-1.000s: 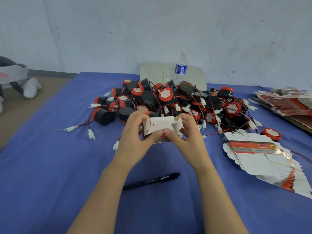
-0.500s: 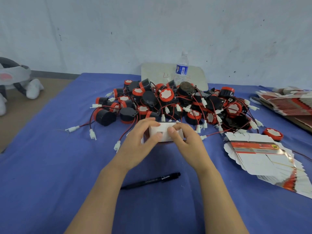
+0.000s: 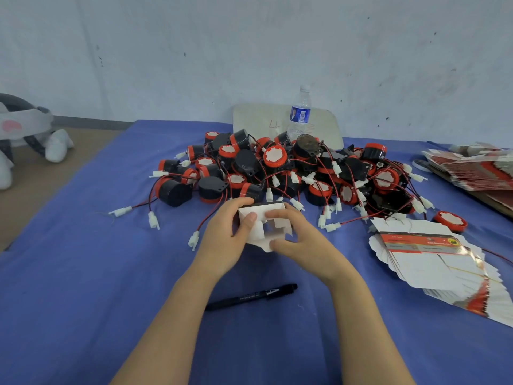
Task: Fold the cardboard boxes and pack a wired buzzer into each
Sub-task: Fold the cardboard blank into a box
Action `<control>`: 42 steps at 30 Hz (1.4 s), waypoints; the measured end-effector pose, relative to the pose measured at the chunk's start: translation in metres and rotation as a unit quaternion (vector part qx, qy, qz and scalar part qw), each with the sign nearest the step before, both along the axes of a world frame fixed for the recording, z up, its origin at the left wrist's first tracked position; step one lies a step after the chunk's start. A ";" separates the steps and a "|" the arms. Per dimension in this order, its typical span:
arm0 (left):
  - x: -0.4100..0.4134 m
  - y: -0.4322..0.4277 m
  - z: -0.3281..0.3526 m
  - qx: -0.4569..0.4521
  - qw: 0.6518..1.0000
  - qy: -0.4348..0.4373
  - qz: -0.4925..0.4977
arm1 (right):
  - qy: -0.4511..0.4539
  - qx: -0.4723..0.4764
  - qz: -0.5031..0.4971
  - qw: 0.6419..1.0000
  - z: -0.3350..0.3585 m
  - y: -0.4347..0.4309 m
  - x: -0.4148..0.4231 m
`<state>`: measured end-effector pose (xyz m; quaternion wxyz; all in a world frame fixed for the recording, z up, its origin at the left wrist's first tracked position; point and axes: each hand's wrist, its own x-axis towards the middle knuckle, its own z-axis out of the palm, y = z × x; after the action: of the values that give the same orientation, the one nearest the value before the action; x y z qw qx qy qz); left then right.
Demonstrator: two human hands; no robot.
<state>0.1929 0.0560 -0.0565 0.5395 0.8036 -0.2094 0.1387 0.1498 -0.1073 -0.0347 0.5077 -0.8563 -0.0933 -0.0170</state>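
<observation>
White cardboard, half formed into a small cardboard box (image 3: 263, 226), is held between both hands just above the bench (image 3: 83, 287), at the near edge of the buzzer heap. Half a second ago it was pressed low under both thumbs, its top looking flat and closed. Now it is tipped up toward the camera and its end flaps show, overlapping but not seated, with a dark gap between them. The left hand (image 3: 222, 243) curls round the box's left side with its thumb laid on a flap. The right hand (image 3: 302, 243) curls round the right side, forefinger across the upper flap and thumb under the lower edge, so both hands grip the box and neither is free. I judge that this end is at the tucking stage and still needs locking. No buzzer appears to be inside, though most of the interior is hidden. Just behind lies the pile of wired buzzers (image 3: 277, 173), black with red rims, their leads and white plugs trailing toward the hands. To the right is a fanned stack of flat box blanks (image 3: 433, 262), with a lone buzzer (image 3: 449, 221) just beyond it. A black pen (image 3: 252, 297) lies nearer the person, and a water bottle (image 3: 299, 112) stands behind the heap.
</observation>
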 end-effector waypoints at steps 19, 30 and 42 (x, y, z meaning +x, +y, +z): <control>0.009 0.003 -0.015 0.135 0.990 0.026 0.027 | 0.044 0.219 -0.060 0.973 -0.004 -0.002 0.005; 0.008 0.002 -0.013 0.120 0.990 0.000 0.070 | 0.063 0.272 -0.019 0.960 -0.005 -0.005 0.005; 0.002 -0.004 -0.007 0.010 0.996 0.063 0.062 | 0.001 0.021 -0.073 0.997 -0.023 0.002 0.013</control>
<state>0.1949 0.0520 -0.0640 0.5338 0.8275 -0.1266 0.1189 0.1623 -0.1050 -0.0575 0.5233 -0.8499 -0.0294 -0.0551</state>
